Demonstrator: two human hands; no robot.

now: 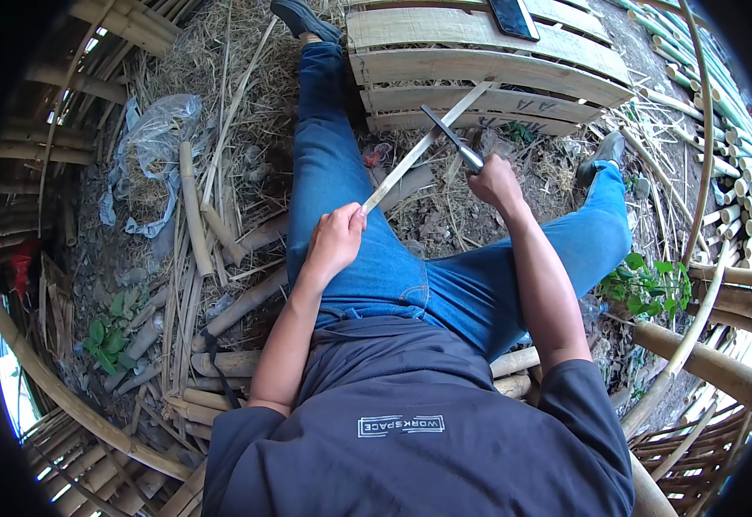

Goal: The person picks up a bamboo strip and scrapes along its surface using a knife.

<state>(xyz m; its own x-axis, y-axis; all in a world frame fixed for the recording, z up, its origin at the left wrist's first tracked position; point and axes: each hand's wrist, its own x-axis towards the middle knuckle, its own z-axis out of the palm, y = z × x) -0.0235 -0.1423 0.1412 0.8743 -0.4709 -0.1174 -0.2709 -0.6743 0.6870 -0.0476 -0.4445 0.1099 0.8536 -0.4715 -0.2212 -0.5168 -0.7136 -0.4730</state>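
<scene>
My left hand point(334, 244) is closed on the near end of a long, pale bamboo strip point(403, 171), above my left thigh. The strip slants away to the right, its far end in front of the slatted wooden crate point(445, 65); whether it touches the crate I cannot tell. In my right hand point(496, 184) is a knife point(471, 158), gripped in a fist. Its dark, narrow blade points away and to the left, and its tip crosses close to the strip. Whether blade and strip touch is not clear.
A phone point(514, 17) lies on the crate. Left of my legs are a clear plastic bag point(156, 142) and bamboo pieces point(193, 207) on straw-covered ground. Many green bamboo poles point(729, 129) are stacked at the right. A leafy plant point(647, 289) grows beside my right knee.
</scene>
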